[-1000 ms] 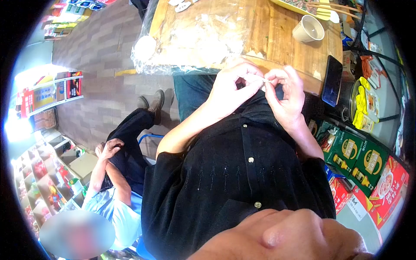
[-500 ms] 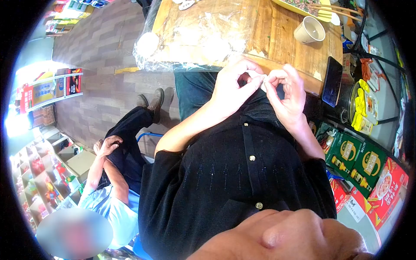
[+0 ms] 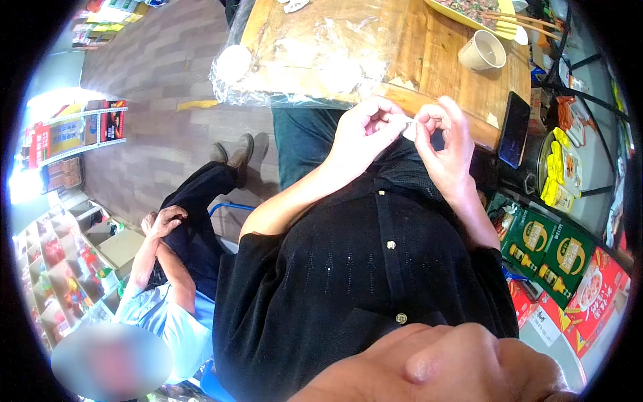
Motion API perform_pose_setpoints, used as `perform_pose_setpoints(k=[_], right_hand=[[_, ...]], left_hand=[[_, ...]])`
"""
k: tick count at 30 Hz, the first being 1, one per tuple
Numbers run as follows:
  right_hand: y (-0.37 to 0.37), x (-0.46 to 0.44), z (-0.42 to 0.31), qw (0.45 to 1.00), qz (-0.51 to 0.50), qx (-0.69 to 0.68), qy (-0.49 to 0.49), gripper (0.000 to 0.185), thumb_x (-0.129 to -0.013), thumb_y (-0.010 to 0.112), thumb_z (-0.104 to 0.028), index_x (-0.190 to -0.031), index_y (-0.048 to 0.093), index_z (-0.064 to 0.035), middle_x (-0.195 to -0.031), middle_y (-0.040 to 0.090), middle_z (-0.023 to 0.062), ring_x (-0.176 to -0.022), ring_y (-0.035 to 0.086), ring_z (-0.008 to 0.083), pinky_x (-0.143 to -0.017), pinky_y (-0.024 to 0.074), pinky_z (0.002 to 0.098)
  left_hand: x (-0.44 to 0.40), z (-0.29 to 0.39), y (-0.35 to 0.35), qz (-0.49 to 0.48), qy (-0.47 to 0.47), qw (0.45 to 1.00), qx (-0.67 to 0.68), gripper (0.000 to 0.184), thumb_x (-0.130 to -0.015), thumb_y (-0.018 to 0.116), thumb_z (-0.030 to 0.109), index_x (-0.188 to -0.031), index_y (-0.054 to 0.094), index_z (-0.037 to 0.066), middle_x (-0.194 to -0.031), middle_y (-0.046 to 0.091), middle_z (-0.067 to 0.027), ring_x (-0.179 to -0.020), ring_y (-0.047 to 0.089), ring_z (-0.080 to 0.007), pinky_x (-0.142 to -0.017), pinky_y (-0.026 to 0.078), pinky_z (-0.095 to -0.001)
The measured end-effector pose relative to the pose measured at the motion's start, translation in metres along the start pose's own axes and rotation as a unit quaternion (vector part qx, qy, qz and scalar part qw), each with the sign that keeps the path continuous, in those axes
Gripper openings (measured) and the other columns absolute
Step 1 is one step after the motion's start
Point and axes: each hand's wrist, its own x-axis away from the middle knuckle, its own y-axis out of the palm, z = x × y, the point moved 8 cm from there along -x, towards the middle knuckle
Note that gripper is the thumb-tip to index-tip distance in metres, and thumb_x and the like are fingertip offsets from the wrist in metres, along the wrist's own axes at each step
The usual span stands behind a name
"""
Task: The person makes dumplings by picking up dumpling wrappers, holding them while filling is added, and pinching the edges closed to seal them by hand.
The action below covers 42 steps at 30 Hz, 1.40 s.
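A small white piece, perhaps dough (image 3: pixel 409 131), is pinched between my two hands just off the table's front edge. My left hand (image 3: pixel 367 136) has its thumb and fingers closed on one side of it. On the other side my right hand (image 3: pixel 444 141) grips it between thumb and fingertips. The wooden table (image 3: pixel 435 74) is partly covered by clear plastic film (image 3: pixel 321 50). Near the top edge lie white pieces (image 3: pixel 295 5). A paper cup (image 3: pixel 481 52) stands near a yellow tray (image 3: pixel 462 17) of chopped filling, with chopsticks (image 3: pixel 522 19) across it.
A phone (image 3: pixel 514 130) lies at the table's right edge. Yellow packets (image 3: pixel 556 171) and green boxes (image 3: pixel 542 248) are on the right. Another person (image 3: pixel 167 308) sits at the lower left with hands crossed, near shelves (image 3: pixel 57 268). A red-and-white box (image 3: pixel 596 295) stands lower right.
My fingers have shifted slightly around the white piece, and more of it shows below my fingertips. The view has moved a little, so the table and cup appear shifted.
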Motion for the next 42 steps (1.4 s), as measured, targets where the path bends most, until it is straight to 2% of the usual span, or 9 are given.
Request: perform_pose_setpoints(k=[3, 5, 9, 11, 21, 30, 33, 36, 42], right_hand=[[-0.001, -0.001, -0.006, 1.000, -0.016, 0.012, -0.005, 0.056, -0.080, 0.066, 0.008, -0.130, 0.044, -0.0054, -0.089, 0.061, 0.0057, -0.070, 0.056, 0.0124, -0.065, 0.0486, 0.0260], [0.007, 0.000, -0.007, 0.995, -0.067, -0.073, 0.026, 0.055, -0.081, 0.066, 0.008, -0.129, 0.044, -0.0049, -0.088, 0.060, 0.0057, -0.071, 0.055, 0.0116, -0.065, 0.0481, 0.0259], [0.010, 0.000, -0.011, 0.996, -0.057, -0.067, -0.004, 0.054, -0.081, 0.067, 0.009, -0.128, 0.046, -0.0042, -0.088, 0.059, 0.0058, -0.070, 0.055, 0.0112, -0.065, 0.0478, 0.0254], [0.008, -0.001, -0.009, 0.998, -0.037, -0.044, -0.005, 0.054, -0.080, 0.069, 0.008, -0.128, 0.046, -0.0034, -0.088, 0.060, 0.0059, -0.070, 0.055, 0.0107, -0.065, 0.0477, 0.0247], [0.014, -0.008, -0.011, 0.996, -0.059, -0.048, 0.038, 0.055, -0.082, 0.067, 0.007, -0.130, 0.043, -0.0023, -0.086, 0.060, 0.0057, -0.067, 0.053, 0.0102, -0.062, 0.0468, 0.0239], [0.014, -0.011, -0.015, 0.993, -0.090, -0.053, 0.046, 0.050, -0.082, 0.064, 0.008, -0.127, 0.044, -0.0022, -0.084, 0.059, 0.0054, -0.067, 0.052, 0.0121, -0.062, 0.0448, 0.0261], [0.019, -0.014, -0.019, 0.989, -0.126, -0.067, 0.028, 0.048, -0.082, 0.064, 0.008, -0.126, 0.045, -0.0025, -0.084, 0.059, 0.0056, -0.066, 0.051, 0.0125, -0.062, 0.0440, 0.0264], [0.013, -0.017, -0.022, 0.996, -0.077, -0.041, -0.011, 0.046, -0.081, 0.064, 0.008, -0.122, 0.047, -0.0029, -0.084, 0.059, 0.0068, -0.066, 0.053, 0.0157, -0.063, 0.0449, 0.0291], [0.020, -0.023, -0.037, 0.981, -0.115, 0.075, -0.135, 0.045, -0.078, 0.070, 0.002, -0.119, 0.052, -0.0044, -0.090, 0.062, 0.0099, -0.075, 0.061, 0.0263, -0.067, 0.0490, 0.0347]], left_hand=[[-0.003, -0.010, -0.004, -0.001, -0.029, 1.000, -0.005, 0.012, -0.092, 0.063, 0.006, -0.102, 0.060, 0.002, -0.090, 0.063, -0.0031, -0.081, 0.058, -0.0070, -0.074, 0.049, -0.0212], [-0.004, -0.010, -0.005, 0.014, -0.002, 1.000, 0.028, 0.014, -0.088, 0.066, 0.004, -0.100, 0.061, -0.002, -0.092, 0.061, -0.0035, -0.076, 0.057, -0.0052, -0.067, 0.047, -0.0189], [-0.002, 0.000, -0.005, 0.016, 0.050, 0.998, -0.041, 0.012, -0.087, 0.065, 0.003, -0.098, 0.062, -0.002, -0.089, 0.060, -0.0026, -0.076, 0.057, -0.0053, -0.067, 0.047, -0.0190], [-0.001, 0.003, -0.003, -0.005, 0.035, 0.997, -0.067, 0.011, -0.090, 0.062, 0.004, -0.101, 0.061, 0.001, -0.095, 0.062, -0.0026, -0.084, 0.058, -0.0066, -0.075, 0.048, -0.0206], [0.002, -0.001, -0.007, 0.007, 0.016, 0.999, 0.028, 0.011, -0.091, 0.063, 0.005, -0.101, 0.060, 0.000, -0.096, 0.062, -0.0032, -0.083, 0.058, -0.0069, -0.075, 0.048, -0.0205], [0.004, -0.003, -0.012, 0.015, 0.010, 0.999, -0.037, 0.010, -0.092, 0.061, 0.004, -0.101, 0.061, -0.001, -0.091, 0.065, -0.0049, -0.080, 0.060, -0.0081, -0.074, 0.050, -0.0225], [0.007, 0.007, -0.009, -0.002, 0.078, 0.992, -0.101, 0.010, -0.093, 0.061, 0.005, -0.101, 0.062, -0.001, -0.093, 0.066, -0.0055, -0.082, 0.061, -0.0073, -0.074, 0.051, -0.0226], [0.011, 0.016, -0.004, -0.010, 0.101, 0.990, -0.097, 0.012, -0.092, 0.063, 0.005, -0.102, 0.061, 0.000, -0.094, 0.066, -0.0052, -0.084, 0.061, -0.0072, -0.074, 0.050, -0.0222], [0.002, -0.004, -0.012, 0.007, 0.026, 0.999, -0.032, 0.010, -0.091, 0.061, 0.002, -0.098, 0.054, 0.000, -0.088, 0.065, -0.0056, -0.080, 0.061, -0.0080, -0.072, 0.049, -0.0213]])
